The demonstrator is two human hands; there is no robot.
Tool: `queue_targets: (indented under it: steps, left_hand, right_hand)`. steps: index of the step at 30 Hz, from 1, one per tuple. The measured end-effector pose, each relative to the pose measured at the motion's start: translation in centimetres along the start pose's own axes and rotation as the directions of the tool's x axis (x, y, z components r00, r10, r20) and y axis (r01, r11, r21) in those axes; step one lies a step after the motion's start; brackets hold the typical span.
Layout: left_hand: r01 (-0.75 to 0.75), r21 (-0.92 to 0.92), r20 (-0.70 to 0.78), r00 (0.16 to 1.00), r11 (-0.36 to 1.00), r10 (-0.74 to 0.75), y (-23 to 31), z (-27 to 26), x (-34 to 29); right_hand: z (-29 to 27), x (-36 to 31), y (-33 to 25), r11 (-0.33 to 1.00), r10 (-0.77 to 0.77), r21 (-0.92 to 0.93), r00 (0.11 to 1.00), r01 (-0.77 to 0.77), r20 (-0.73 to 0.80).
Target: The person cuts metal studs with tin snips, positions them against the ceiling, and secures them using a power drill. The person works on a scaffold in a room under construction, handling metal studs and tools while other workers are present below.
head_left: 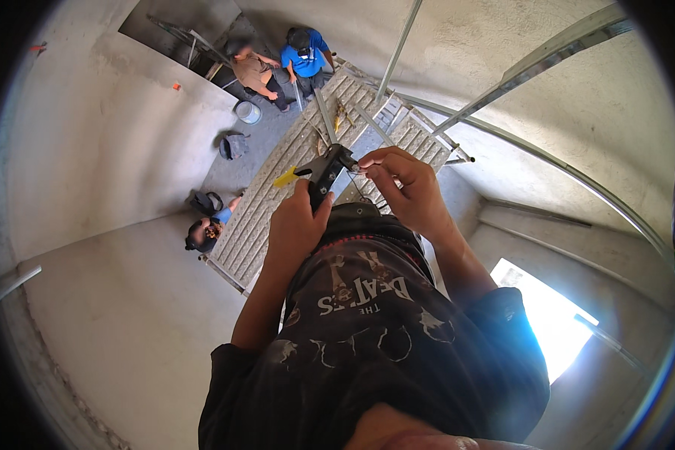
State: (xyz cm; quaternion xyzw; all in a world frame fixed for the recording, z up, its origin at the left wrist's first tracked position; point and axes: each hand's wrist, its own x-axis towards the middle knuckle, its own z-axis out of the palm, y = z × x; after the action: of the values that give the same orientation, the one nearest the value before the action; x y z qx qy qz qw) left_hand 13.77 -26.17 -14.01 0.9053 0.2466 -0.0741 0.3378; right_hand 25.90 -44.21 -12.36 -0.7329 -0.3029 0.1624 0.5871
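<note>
My left hand [298, 226] is closed around a black hand riveter [324, 174] with a yellow lever end, held in front of my waist. The riveter's nose points up and to the right. At that nose, my right hand [406, 187] has thumb and fingertips pinched together on something small and thin, too tiny to make out clearly. Below both hands lies a grey ribbed scaffold platform [259, 201]. A yellow-handled tool [342, 120] rests on its far part, beside metal strips [325, 114].
Long metal profiles [536, 64] cross the upper right. Two people [259, 75] are on the floor level beyond the platform, near a white bucket [248, 112] and a dark bag [233, 145]. Another person [206, 231] is beside the platform's left edge. Plastered walls [112, 142] surround the space.
</note>
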Motion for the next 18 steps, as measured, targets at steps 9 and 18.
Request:
queue_targets:
  steps: [9, 18]
  left_hand:
    - [-0.014, 0.020, 0.014, 1.000, 1.000, 0.014, 1.0, -0.3, 0.6]
    - [-0.064, 0.052, 0.045, 0.997, 0.997, 0.062, 1.4, -0.1, 0.2]
  right_hand:
    - [-0.8, 0.5, 0.2, 1.000, 0.022, 0.016, 1.000, -0.022, -0.021]
    - [-1.2, -0.1, -1.6, 0.892, 0.005, -0.451, 0.998, 0.025, 0.065]
